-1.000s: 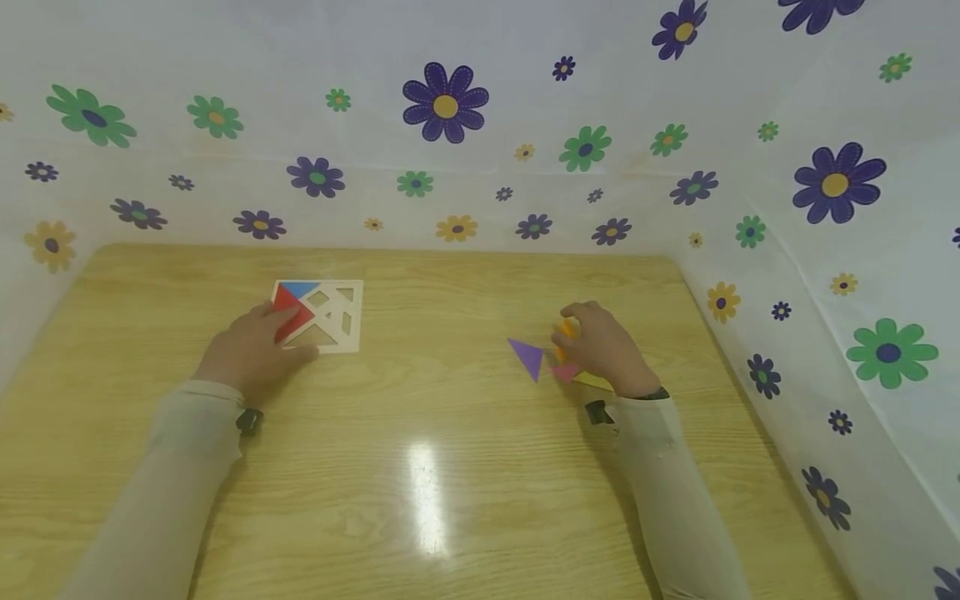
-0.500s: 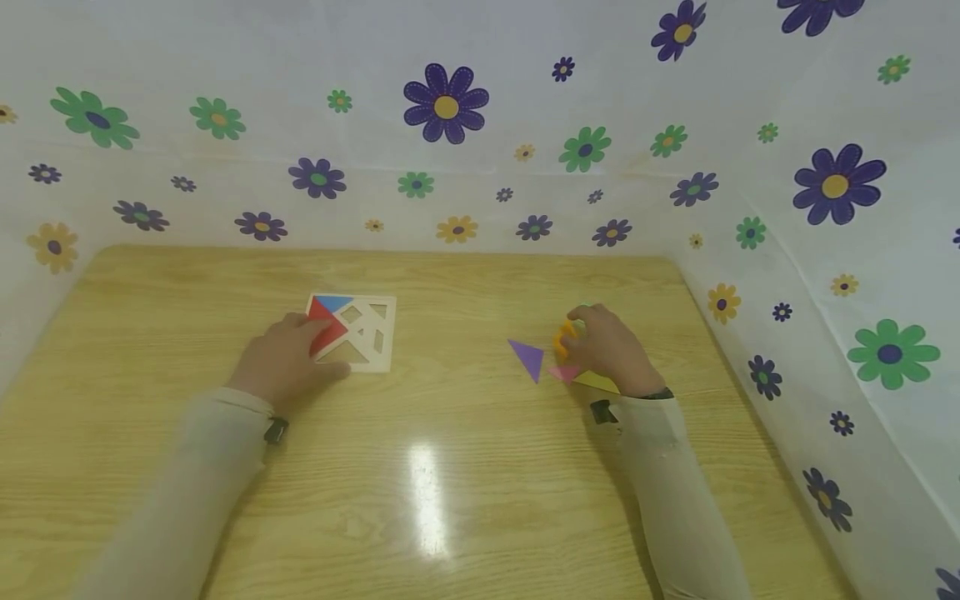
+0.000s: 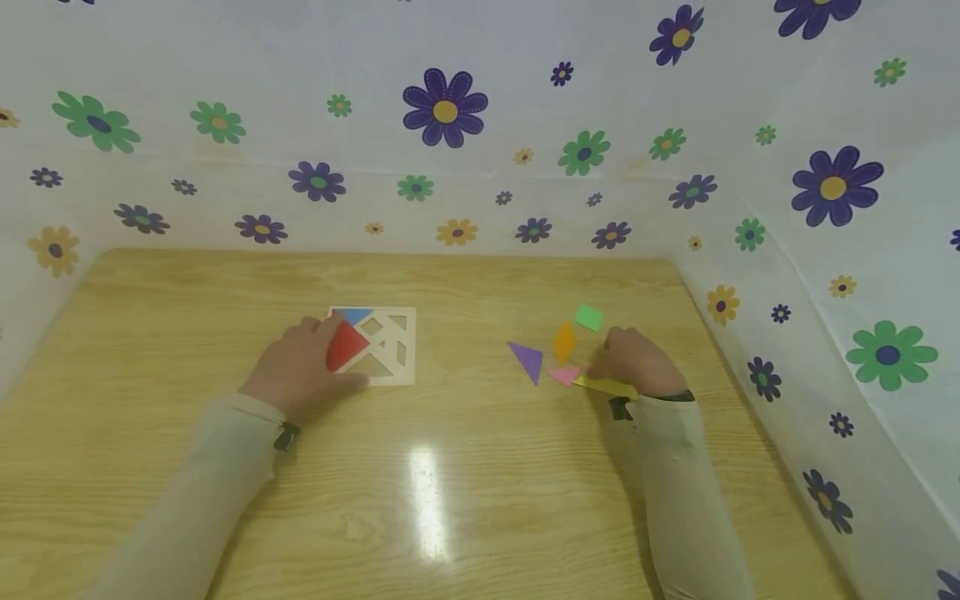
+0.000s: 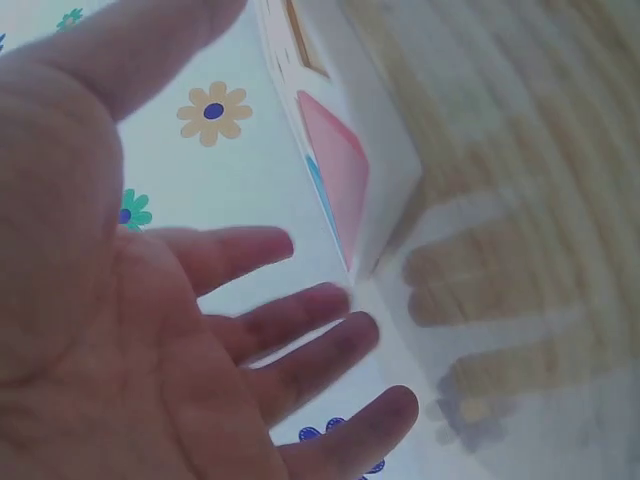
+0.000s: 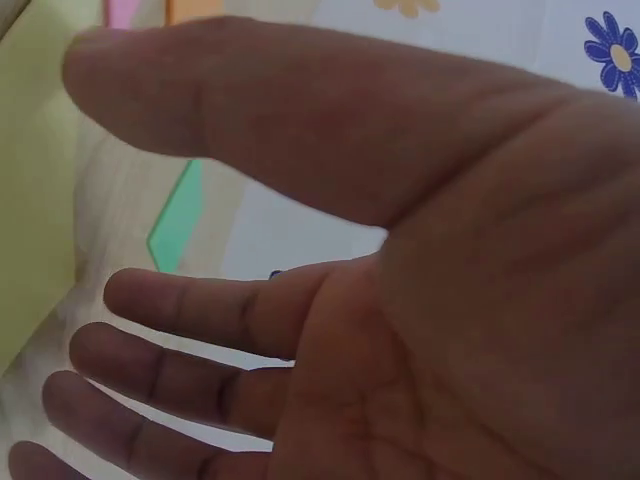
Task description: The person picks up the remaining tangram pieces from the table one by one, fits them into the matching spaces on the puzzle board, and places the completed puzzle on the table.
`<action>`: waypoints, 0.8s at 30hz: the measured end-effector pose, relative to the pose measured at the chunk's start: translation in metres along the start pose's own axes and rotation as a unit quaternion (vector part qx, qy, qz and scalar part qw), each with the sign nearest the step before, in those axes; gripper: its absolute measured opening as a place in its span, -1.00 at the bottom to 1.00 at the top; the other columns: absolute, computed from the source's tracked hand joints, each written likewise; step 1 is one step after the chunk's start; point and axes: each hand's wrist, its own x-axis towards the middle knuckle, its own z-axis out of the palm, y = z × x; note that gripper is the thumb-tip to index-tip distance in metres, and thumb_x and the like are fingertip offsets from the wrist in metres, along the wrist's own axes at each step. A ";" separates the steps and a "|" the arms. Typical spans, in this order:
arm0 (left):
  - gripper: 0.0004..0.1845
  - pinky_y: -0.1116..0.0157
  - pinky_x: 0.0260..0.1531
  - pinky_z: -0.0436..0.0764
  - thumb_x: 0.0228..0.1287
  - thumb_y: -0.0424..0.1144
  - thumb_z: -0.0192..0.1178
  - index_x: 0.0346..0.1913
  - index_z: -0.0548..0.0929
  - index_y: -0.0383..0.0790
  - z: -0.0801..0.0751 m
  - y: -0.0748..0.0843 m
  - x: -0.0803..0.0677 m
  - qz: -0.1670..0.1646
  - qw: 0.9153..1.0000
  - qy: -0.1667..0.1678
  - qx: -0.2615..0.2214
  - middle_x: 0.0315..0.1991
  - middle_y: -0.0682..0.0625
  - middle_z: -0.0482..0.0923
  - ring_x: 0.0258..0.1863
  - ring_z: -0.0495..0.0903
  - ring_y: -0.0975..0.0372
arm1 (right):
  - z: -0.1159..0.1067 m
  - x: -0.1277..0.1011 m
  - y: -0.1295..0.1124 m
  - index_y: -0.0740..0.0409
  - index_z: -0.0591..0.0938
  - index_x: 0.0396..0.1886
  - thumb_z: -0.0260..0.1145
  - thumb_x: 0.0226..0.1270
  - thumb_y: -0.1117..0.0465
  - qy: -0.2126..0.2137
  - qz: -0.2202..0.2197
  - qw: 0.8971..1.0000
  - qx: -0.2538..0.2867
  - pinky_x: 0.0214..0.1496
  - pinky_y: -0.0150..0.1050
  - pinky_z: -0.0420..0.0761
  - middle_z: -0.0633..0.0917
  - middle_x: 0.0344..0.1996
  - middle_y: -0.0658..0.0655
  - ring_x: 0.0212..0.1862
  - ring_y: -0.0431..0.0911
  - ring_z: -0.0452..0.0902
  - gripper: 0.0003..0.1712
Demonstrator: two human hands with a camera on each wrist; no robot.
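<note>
My left hand (image 3: 296,367) is at the left side of a pale tangram board (image 3: 409,350), its fingers straight and spread in the left wrist view. A red triangle (image 3: 349,346) and a blue triangle (image 3: 357,316) sit in the board's recesses; the other recesses are bare. Farther right, my right hand (image 3: 639,362) is over a yellow piece (image 3: 609,387), partly covering it. In the right wrist view the thumb tip overlaps the yellow piece (image 5: 35,190), while the other fingers extend loosely apart from it.
Left of my right hand lie a purple triangle (image 3: 528,362), an orange parallelogram (image 3: 564,342) and a pink triangle (image 3: 565,376). A green square (image 3: 588,317) lies behind them. White flower-printed sheeting (image 3: 465,200) borders the wooden table (image 3: 360,483) at the back and right.
The board has slid right and nearer along with my left hand. My right hand has drawn back to the right from the orange and green pieces, leaving both uncovered.
</note>
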 end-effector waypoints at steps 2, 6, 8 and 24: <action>0.17 -0.30 0.35 0.34 0.20 0.29 0.33 0.68 -0.01 -0.19 0.001 -0.004 0.001 0.000 1.000 -0.015 0.003 0.60 -0.34 0.06 0.46 0.23 -0.29 | 0.001 0.001 0.001 0.48 0.46 0.19 0.42 0.32 0.03 -0.017 0.011 1.000 -0.009 0.24 0.23 0.53 0.51 0.20 0.51 0.17 0.29 0.47 -0.31; 0.20 -0.28 0.45 0.23 0.19 0.39 0.29 0.68 -0.02 -0.18 0.004 -0.012 0.004 0.009 0.999 -0.039 0.014 0.68 -0.24 -0.14 0.58 0.03 -0.27 | 0.003 0.002 0.000 0.45 0.47 0.15 0.42 0.33 0.04 -0.028 0.012 0.999 -0.023 0.24 0.24 0.52 0.48 0.21 0.51 0.17 0.28 0.45 -0.36; 0.19 -0.27 0.45 0.24 0.19 0.40 0.28 0.67 0.00 -0.18 0.005 -0.014 0.005 0.014 0.999 -0.043 0.017 0.68 -0.23 -0.12 0.58 0.05 -0.26 | 0.003 0.002 -0.001 0.45 0.46 0.14 0.41 0.33 0.05 -0.028 0.010 0.999 -0.026 0.22 0.22 0.53 0.49 0.18 0.49 0.13 0.24 0.45 -0.37; 0.11 -0.25 0.43 0.29 0.22 0.31 0.32 0.64 0.11 -0.23 0.007 -0.016 0.009 0.018 0.999 -0.034 0.027 0.65 -0.25 0.01 0.55 0.13 -0.25 | 0.003 0.001 -0.005 0.42 0.45 0.00 0.47 0.21 0.12 -0.034 0.000 0.999 -0.033 0.01 0.07 0.59 0.55 -0.11 0.32 -0.10 0.12 0.47 -0.43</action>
